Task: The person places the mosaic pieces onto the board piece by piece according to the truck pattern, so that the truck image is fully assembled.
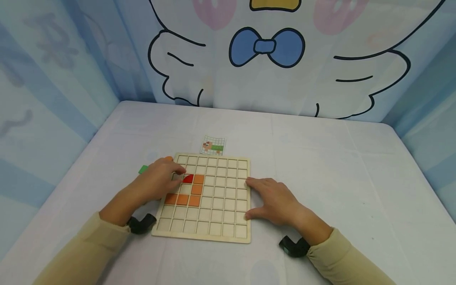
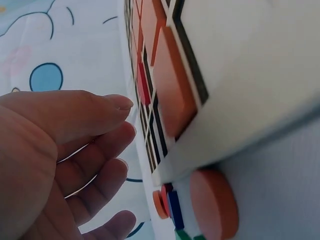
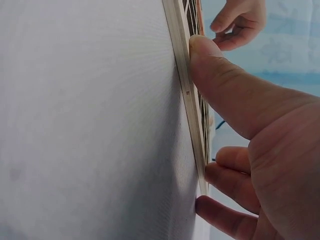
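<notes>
A wooden grid board [image 1: 219, 204] lies on the table, with several orange square tiles [image 1: 194, 201] set in its left cells. Beside the upper orange tile is a red tile with a curved edge [image 1: 188, 179]. My left hand [image 1: 156, 180] hovers over the board's left edge, thumb and fingertips next to the red tile. In the left wrist view its loosely bent fingers [image 2: 107, 145] are apart from the tiles, and nothing shows between them. My right hand [image 1: 276, 202] rests against the board's right edge, thumb [image 3: 220, 75] and fingers spread along it.
A small picture card [image 1: 213, 145] with a coloured grid drawing lies behind the board. Left of the board are a green piece [image 1: 143, 169] and an orange piece [image 1: 169, 158], partly behind my left hand. The left wrist view shows a blue piece [image 2: 175, 210] there too.
</notes>
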